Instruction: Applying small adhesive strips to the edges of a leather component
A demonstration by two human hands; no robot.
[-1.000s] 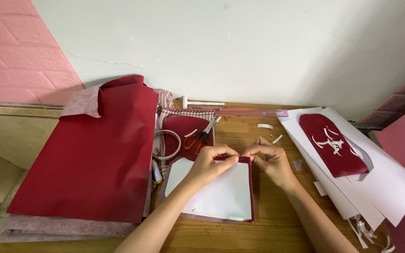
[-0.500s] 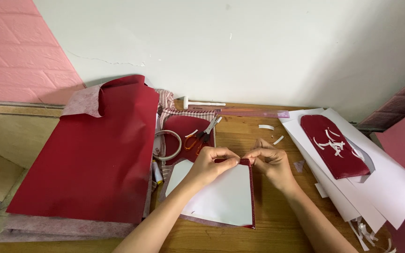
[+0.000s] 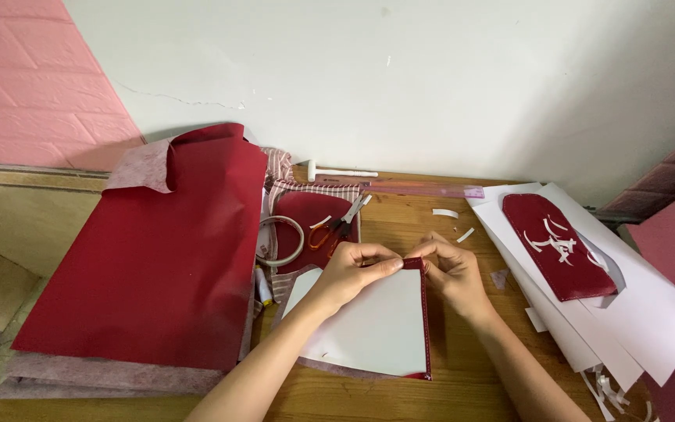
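Head view: both hands, left hand [image 3: 351, 273] and right hand [image 3: 448, 270], pinch the white card's [image 3: 373, 328] glossy red folded edge [image 3: 423, 312].

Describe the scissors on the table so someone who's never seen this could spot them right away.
Start at the big dark red sheet covering the wooden table's left side. Just right of it lies a smaller red piece; the scissors lie on it, beyond the left hand. Their orange handles set them apart.
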